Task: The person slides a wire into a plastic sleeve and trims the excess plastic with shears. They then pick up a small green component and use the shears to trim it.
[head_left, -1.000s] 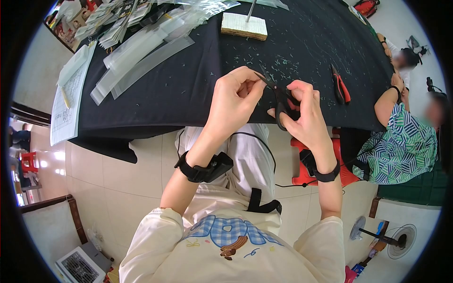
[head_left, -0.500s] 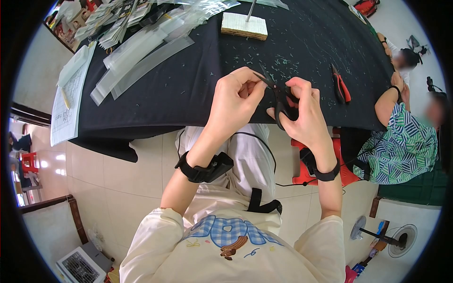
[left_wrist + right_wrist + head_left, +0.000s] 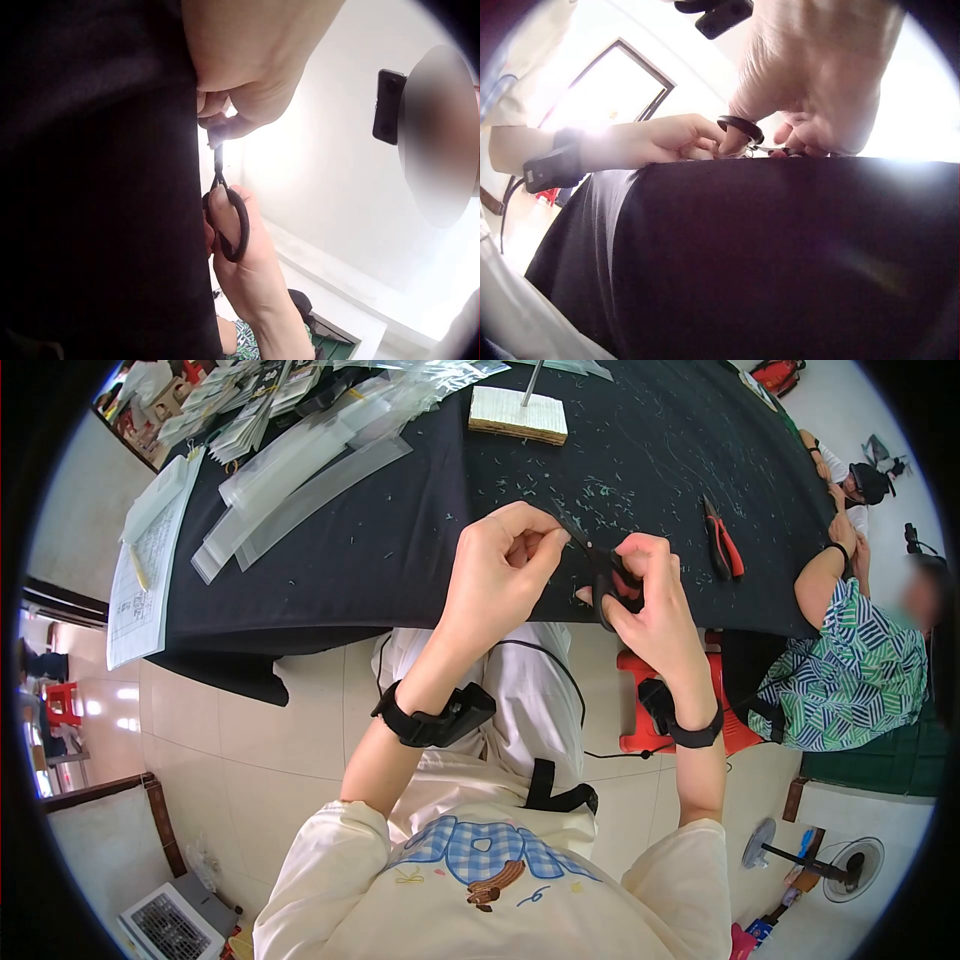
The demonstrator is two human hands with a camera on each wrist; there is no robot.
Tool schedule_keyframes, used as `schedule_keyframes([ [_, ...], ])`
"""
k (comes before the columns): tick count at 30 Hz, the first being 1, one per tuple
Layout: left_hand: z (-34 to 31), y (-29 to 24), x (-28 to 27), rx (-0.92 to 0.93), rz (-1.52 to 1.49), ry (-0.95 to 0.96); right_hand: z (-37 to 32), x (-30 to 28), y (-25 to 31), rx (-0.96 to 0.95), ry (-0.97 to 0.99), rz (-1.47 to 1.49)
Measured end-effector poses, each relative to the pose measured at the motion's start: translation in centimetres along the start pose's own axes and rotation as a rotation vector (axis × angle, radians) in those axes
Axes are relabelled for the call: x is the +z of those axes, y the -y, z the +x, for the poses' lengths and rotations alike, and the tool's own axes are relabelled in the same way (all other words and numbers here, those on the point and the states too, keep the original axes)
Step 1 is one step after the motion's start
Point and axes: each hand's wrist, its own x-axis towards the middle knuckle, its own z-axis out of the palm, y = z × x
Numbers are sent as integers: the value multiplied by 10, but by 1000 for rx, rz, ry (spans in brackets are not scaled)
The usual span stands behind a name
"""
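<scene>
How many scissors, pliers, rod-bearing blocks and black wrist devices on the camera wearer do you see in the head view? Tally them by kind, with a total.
Scissors: 1
Red-and-black pliers: 1
White-topped block with a rod: 1
Black wrist devices on the wearer: 2
Total: 5

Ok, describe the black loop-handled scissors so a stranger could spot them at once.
Start at the near edge of the big table draped in black cloth and find the bare right hand. The black loop-handled scissors are in its grip, blades angled toward the bare left hand. Unlike the red-and-black pliers lying on the table, they are held and show no red.
</scene>
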Motion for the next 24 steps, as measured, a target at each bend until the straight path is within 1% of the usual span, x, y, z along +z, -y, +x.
schedule_keyframes([
  [1,0,1,0,-5,-3,1,0,0,1,41,31,21],
  [5,0,-3,0,-34,-10,19,-1,4,-1,42,-6,59],
  [7,0,-4,-2,-42,-4,19,-2,4,-1,-2,-40,-41],
  [13,1,-5,-2,-50,4,20,0,1,2,-62,-44,-125],
  [18,-1,-3,0,-26,8,10,2,2,5,-70,-45,-147],
  [24,0,-8,-3,-63,5,27,3,3,8,-74,-42,-153],
])
